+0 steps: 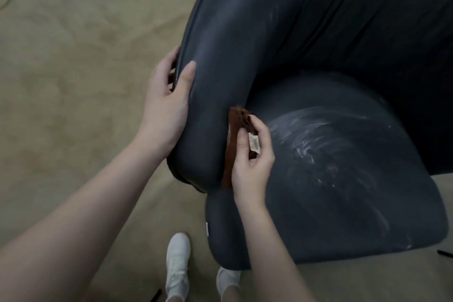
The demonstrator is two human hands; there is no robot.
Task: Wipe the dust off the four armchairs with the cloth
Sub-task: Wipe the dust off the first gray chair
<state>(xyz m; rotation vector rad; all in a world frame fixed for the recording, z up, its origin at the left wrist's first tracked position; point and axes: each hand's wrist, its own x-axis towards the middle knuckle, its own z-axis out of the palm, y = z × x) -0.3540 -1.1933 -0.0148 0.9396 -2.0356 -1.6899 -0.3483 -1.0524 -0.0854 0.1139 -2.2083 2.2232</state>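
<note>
While the left hand [166,103] grips the armchair [245,39] arm, the right hand [252,154] pinches a brown cloth [235,125] in the seat crease; firm strokes suit the dusty seat [343,167].

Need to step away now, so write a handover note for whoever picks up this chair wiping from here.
Left hand: grips the outer edge of the armrest, thumb on top.
Right hand: pinches the brown cloth, which sits in the crease between armrest and seat cushion.
Done: cannot say for sure; the armrest looks mostly clean.
Left: whitish dust streaks across the seat cushion, and faint marks on the back of this armchair. The other three chairs are out of view, so check them.
</note>
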